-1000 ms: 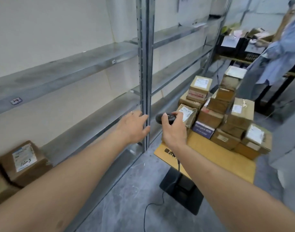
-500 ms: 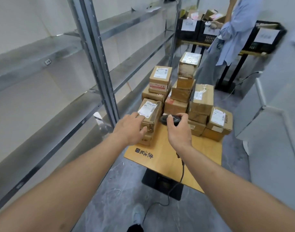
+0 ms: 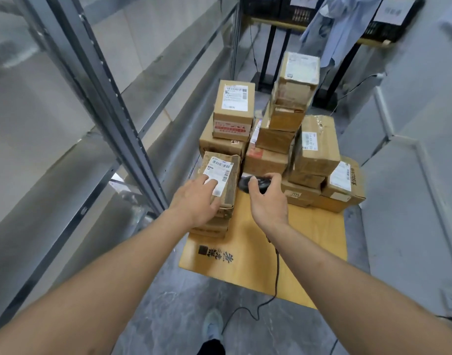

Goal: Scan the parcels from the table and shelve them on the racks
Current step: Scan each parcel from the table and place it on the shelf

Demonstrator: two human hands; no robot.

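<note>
Several brown cardboard parcels with white labels are stacked on a small wooden table (image 3: 314,242). My left hand (image 3: 196,201) rests on top of the nearest parcel (image 3: 227,180) at the table's left front, fingers lying on its label. My right hand (image 3: 267,201) grips a black handheld scanner (image 3: 255,182) just right of that parcel; its cable (image 3: 277,272) runs down over the table to the floor. A taller parcel (image 3: 235,108) stands behind on the left stack, and another parcel (image 3: 300,73) tops the middle stack.
Grey metal racks (image 3: 97,80) run along the left, an upright post close to the table. A person in a light blue shirt (image 3: 340,24) stands at a far table with black crates (image 3: 388,19). A white wall (image 3: 419,175) closes the right side. My shoe (image 3: 213,326) shows on the grey floor.
My view swung from the racks toward the table. My left hand left the rack post and landed on the nearest parcel's label. The right hand kept hold of the scanner.
</note>
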